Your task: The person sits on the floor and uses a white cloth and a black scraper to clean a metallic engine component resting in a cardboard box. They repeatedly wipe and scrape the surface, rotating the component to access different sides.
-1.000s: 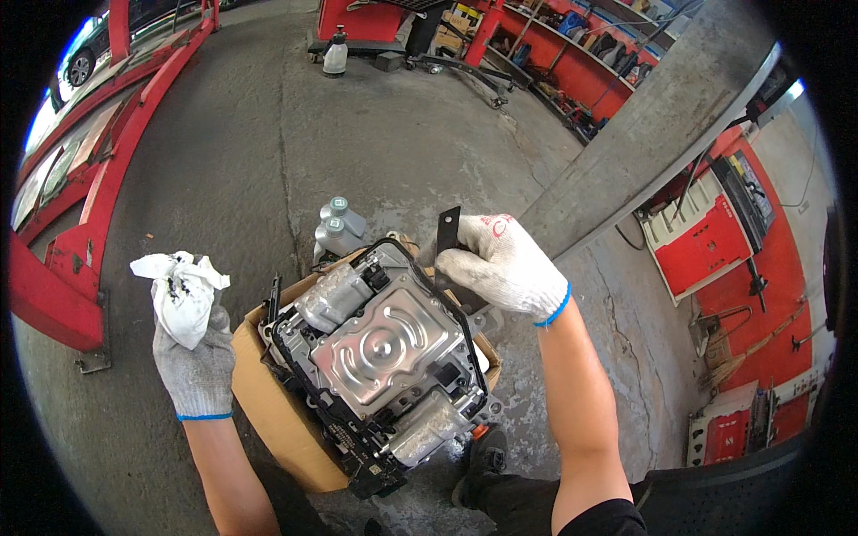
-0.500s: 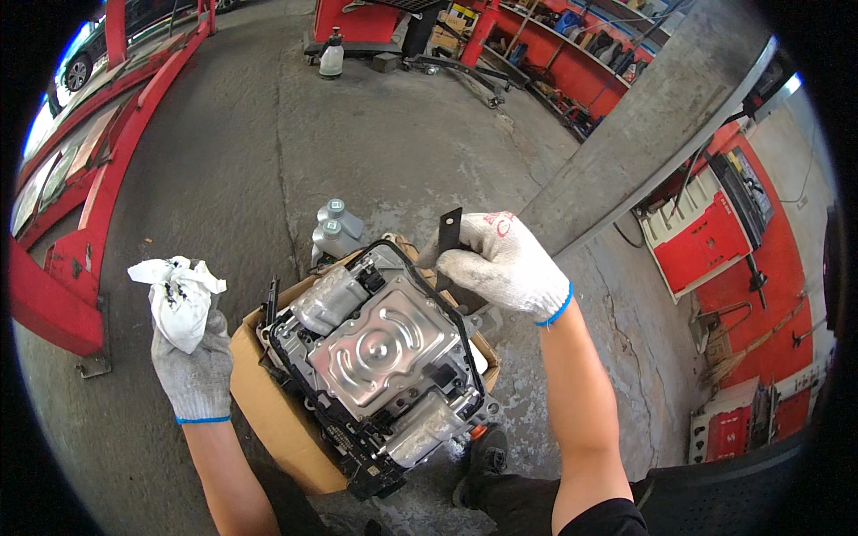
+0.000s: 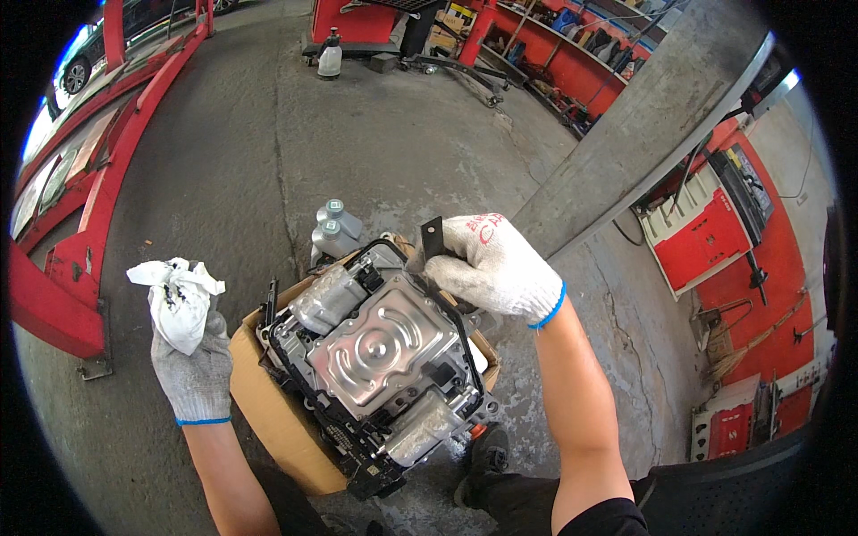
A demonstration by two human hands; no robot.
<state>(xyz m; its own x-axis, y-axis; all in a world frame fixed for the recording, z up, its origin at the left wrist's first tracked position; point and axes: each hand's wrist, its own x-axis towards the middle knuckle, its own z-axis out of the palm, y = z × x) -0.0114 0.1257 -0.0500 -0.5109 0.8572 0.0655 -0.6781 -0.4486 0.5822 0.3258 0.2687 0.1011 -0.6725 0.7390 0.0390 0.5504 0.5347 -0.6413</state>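
Observation:
Gloved in grey-white knit, my left hand [image 3: 192, 371] is closed round a bunched white rag [image 3: 181, 308] with black smudges, out to the left of the cardboard box [image 3: 281, 418]. My right hand [image 3: 487, 268], in the same kind of glove, pinches a flat dark metal strip [image 3: 433, 237] with a small hole near its upper end. That hand is over the far right edge of a silvery transmission control unit [image 3: 380, 348], and the strip's lower end is hidden by the fingers. The unit lies in the box, with a black rim and two wrapped cylinders on it.
Two grey bottles [image 3: 332, 239] stand just beyond the box. A red lift frame [image 3: 89, 232] runs along the left, and a grey post [image 3: 643, 125] slants up on the right. Farther off are a spray bottle [image 3: 330, 58] and a red-and-white cabinet [image 3: 697, 232]. My shoe [image 3: 489, 451] is beside the box.
My right hand has shifted a little to the left with the metal strip, along the unit's far right edge. My left hand and the rag have hardly moved.

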